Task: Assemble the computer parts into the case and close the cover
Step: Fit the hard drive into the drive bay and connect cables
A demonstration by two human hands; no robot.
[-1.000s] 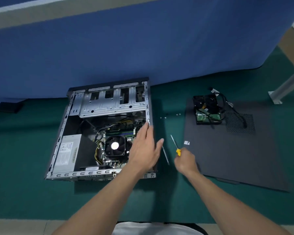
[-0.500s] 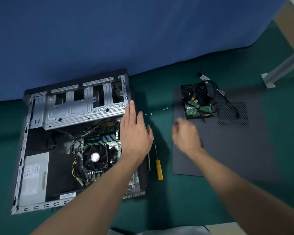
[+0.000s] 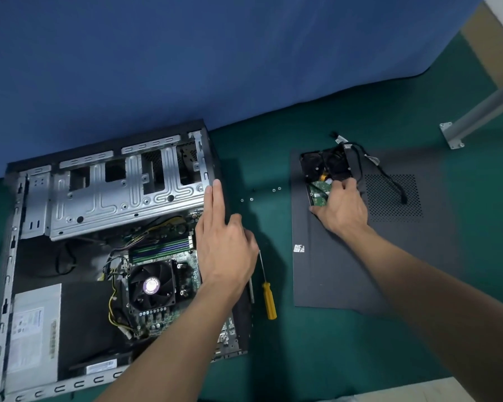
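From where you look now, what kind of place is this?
Probably a computer repair or assembly station: an open desktop case on a green mat, a yellow-handled screwdriver with loose screws, and a blue partition behind.

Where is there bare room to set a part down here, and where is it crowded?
Free: the near half of the cover panel, below the hard drive; the green mat right of the panel. Crowded: the strip between case and panel, holding screws and screwdriver.
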